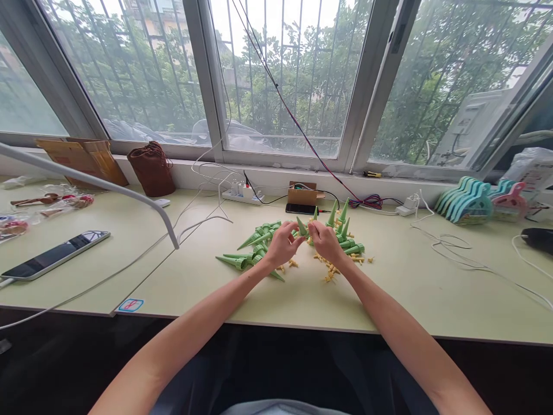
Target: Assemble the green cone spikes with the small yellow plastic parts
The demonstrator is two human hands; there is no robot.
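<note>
Above the middle of the table, my left hand point(283, 246) is closed around a green plant watering spike point(301, 227), its tip pointing up. My right hand point(326, 241) meets it from the right, fingers pinched at the spike's side; what they hold is too small and covered to make out. Several more green spikes point(235, 262) lie in a heap on the left. Others, some upright, form a green group point(352, 248) behind and right of my right hand. Small yellow valve pieces point(330, 271) are scattered under and between my hands.
A phone point(301, 208) lies before a small cardboard box point(302, 196). Behind are a power strip point(242, 196) and cables. Teal hangers point(464, 202) stand at right. Leftward are a larger phone point(56, 255), a brown pouch point(151, 168) and a grey curved bar point(108, 187).
</note>
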